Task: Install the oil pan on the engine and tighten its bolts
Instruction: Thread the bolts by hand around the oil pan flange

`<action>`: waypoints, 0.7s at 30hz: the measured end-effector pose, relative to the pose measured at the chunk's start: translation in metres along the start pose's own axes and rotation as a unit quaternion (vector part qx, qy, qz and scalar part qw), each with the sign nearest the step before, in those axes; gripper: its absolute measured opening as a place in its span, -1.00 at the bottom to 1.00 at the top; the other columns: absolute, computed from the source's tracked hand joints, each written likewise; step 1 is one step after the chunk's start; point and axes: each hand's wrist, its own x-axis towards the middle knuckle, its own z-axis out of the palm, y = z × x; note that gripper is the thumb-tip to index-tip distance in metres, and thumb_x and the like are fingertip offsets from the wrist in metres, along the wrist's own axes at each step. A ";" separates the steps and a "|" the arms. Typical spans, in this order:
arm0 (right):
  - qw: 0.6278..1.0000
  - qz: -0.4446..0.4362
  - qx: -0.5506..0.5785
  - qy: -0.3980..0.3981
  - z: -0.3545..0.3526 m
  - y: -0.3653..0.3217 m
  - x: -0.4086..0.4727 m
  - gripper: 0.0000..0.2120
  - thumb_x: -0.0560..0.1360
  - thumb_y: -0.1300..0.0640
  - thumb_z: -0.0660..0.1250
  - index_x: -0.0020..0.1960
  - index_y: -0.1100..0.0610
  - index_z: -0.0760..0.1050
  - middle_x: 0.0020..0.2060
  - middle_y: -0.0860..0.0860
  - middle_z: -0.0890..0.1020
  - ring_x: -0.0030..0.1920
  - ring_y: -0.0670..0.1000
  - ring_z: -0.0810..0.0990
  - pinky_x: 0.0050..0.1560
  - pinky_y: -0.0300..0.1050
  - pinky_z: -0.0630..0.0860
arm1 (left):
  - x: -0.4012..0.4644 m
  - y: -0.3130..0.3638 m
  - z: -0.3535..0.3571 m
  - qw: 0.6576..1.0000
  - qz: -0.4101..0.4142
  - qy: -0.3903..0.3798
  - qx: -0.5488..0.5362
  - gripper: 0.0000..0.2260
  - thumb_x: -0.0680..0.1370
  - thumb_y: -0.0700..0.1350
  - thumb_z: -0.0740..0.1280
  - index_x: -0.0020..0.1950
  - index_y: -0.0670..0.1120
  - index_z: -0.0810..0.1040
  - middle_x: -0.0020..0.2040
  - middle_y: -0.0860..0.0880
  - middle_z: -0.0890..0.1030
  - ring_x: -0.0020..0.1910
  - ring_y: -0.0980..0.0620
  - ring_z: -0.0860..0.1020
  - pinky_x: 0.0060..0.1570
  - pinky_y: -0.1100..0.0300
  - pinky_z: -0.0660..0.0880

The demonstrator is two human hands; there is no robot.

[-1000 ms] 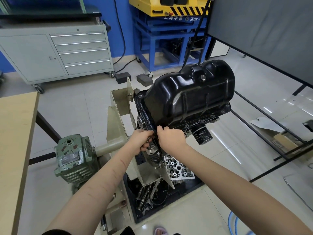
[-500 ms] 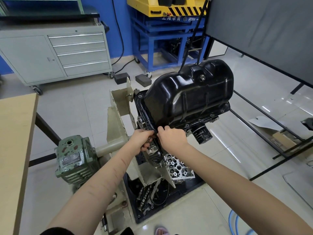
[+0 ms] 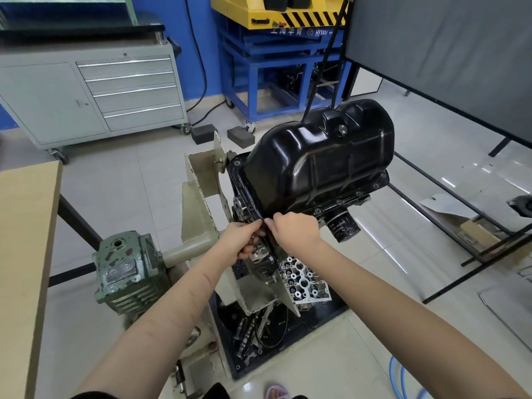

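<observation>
A glossy black oil pan sits on the upturned engine, which hangs in a beige stand. Small bolts line the pan's flange on its right side. My right hand pinches the near corner of the flange, fingertips curled at its edge. Just left of it, my left hand curls its fingers at the same corner, beneath the flange; what it holds is hidden. A black oil filter sticks out beside my right hand.
A green gearbox sits on the stand's left. A wooden table fills the left edge. A black tray with loose parts lies on the floor below. Grey drawer cabinet and blue frame stand behind; black rails right.
Both hands stay at the pan's near corner, with only small finger shifts there. The pan has not visibly moved.
</observation>
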 end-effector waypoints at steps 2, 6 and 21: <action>0.997 0.050 0.066 0.010 -0.005 0.009 -0.009 -0.59 0.62 -0.07 -0.04 -0.01 0.17 0.45 -0.10 0.16 0.63 -0.07 0.21 0.60 -0.25 -0.06 0.29 | -0.007 -0.004 -0.003 1.000 -0.006 -0.006 -0.027 -0.73 0.59 -0.05 0.20 -0.21 -0.18 0.51 -0.53 0.02 0.37 -0.69 0.16 0.20 -0.66 0.43 0.07; 0.956 0.072 0.285 -0.012 -0.008 0.014 -0.042 -0.72 0.58 -0.02 0.11 -0.26 0.06 0.35 -0.33 0.02 0.54 -0.22 0.11 0.52 -0.28 -0.11 0.32 | -0.024 -0.008 0.003 0.990 -0.021 -0.045 -0.130 -0.76 0.61 -0.09 0.15 -0.14 -0.19 0.50 -0.57 0.04 0.37 -0.70 0.17 0.18 -0.67 0.46 0.06; 0.756 0.041 0.643 -0.115 -0.008 0.081 -0.043 -0.88 0.50 0.33 0.28 -0.07 0.16 0.55 -0.39 -0.03 0.55 -0.46 -0.24 0.47 -0.41 -0.38 0.36 | -0.029 -0.015 0.108 0.982 0.082 0.003 -0.173 -0.72 0.60 0.02 0.14 -0.17 -0.14 0.46 -0.52 0.02 0.38 -0.69 0.17 0.24 -0.66 0.44 0.10</action>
